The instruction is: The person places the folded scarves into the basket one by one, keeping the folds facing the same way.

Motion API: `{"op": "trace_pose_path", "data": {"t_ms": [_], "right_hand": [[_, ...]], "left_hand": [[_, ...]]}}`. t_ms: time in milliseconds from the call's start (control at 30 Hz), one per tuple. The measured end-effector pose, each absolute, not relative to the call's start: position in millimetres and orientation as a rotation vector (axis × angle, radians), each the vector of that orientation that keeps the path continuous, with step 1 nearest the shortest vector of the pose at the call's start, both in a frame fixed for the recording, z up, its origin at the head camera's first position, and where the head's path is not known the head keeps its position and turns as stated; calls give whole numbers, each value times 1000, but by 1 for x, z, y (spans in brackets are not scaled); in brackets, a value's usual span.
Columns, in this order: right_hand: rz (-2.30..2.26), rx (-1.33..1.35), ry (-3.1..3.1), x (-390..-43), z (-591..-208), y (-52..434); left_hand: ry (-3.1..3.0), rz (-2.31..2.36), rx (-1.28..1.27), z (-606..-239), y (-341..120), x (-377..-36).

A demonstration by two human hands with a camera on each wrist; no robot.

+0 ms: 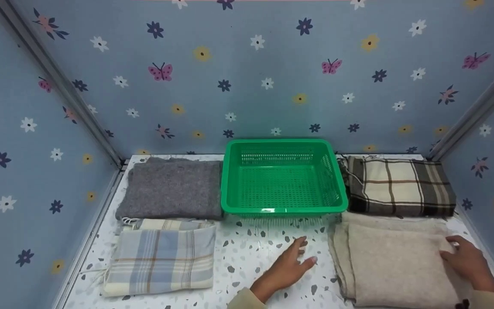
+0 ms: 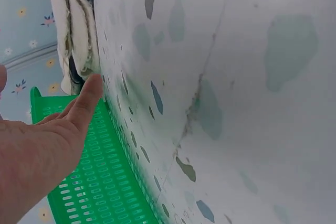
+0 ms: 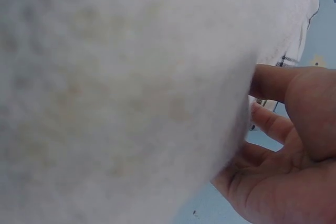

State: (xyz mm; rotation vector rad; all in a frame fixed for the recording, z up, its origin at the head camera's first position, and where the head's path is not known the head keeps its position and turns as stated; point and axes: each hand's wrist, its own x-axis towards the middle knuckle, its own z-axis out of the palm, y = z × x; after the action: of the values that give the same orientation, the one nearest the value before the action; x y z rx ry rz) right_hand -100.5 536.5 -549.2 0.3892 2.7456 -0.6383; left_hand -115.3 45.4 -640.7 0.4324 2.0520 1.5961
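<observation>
A folded beige cloth point(image 1: 393, 266) lies at the front right of the speckled table point(image 1: 255, 253). My right hand point(image 1: 461, 255) is on its right edge with the fingers curled onto the fabric; in the right wrist view the beige cloth point(image 3: 121, 93) hides the tips of the fingers point(image 3: 273, 121). My left hand point(image 1: 300, 255) is open and flat just over the table, a little left of the cloth and in front of the green basket point(image 1: 283, 210). In the left wrist view the straight fingers point(image 2: 89, 95) point at the cloth's folded edge point(image 2: 73, 24).
The green basket point(image 2: 100, 182) is empty and stands at the back centre. A grey folded cloth point(image 1: 170, 189) is to its left and a brown plaid cloth point(image 1: 401, 184) to its right. A blue plaid cloth point(image 1: 161, 257) lies front left. Flowered walls point(image 1: 247, 77) close three sides.
</observation>
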Motion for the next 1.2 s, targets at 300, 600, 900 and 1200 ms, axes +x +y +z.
{"op": "trace_pose_path", "data": {"t_ms": [300, 600, 900, 1200], "right_hand": [[-652, 341, 2775, -100, -548, 529], [-652, 345, 2776, -99, -548, 522], [-668, 371, 2758, -100, -548, 517], [-674, 418, 2730, -100, -548, 510]], "left_hand": [[1926, 1672, 374, -642, 53, -120], [1686, 1863, 210, -572, 55, -102], [1620, 1931, 102, -569, 60, -100], [1646, 1957, 33, -567, 69, -99]]}}
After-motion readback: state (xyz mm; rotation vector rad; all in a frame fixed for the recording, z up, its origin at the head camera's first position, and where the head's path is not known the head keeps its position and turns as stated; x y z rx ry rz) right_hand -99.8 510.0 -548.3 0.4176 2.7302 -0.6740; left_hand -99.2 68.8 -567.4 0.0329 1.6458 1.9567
